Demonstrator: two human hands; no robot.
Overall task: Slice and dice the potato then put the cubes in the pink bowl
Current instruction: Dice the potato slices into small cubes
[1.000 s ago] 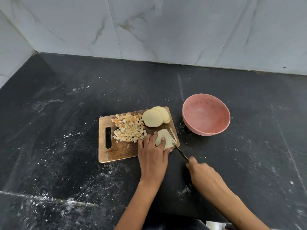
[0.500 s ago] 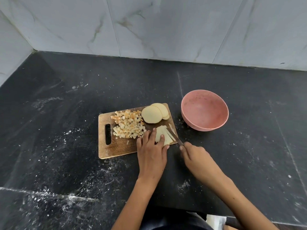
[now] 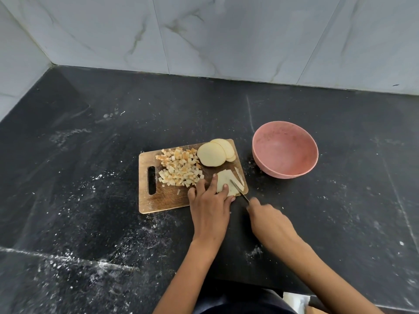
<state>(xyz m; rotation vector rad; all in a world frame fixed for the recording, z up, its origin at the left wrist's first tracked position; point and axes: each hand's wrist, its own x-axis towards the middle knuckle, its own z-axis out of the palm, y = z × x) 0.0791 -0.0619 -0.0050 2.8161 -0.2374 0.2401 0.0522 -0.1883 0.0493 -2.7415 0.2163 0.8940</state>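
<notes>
A wooden cutting board lies on the black counter. On it sit a heap of potato cubes, a few round potato slices at its far right corner, and a flat slice being cut into strips. My left hand presses that slice down with straight fingertips. My right hand grips a knife whose blade lies across the slice's right side. The pink bowl stands empty just right of the board.
The dark counter is dusted with white specks and meets marble wall tiles at the back and left. Its front edge runs under my forearms.
The knife has slid back and forth through the slice, cutting strips off its right side. My left hand has stayed pressed on the slice.
</notes>
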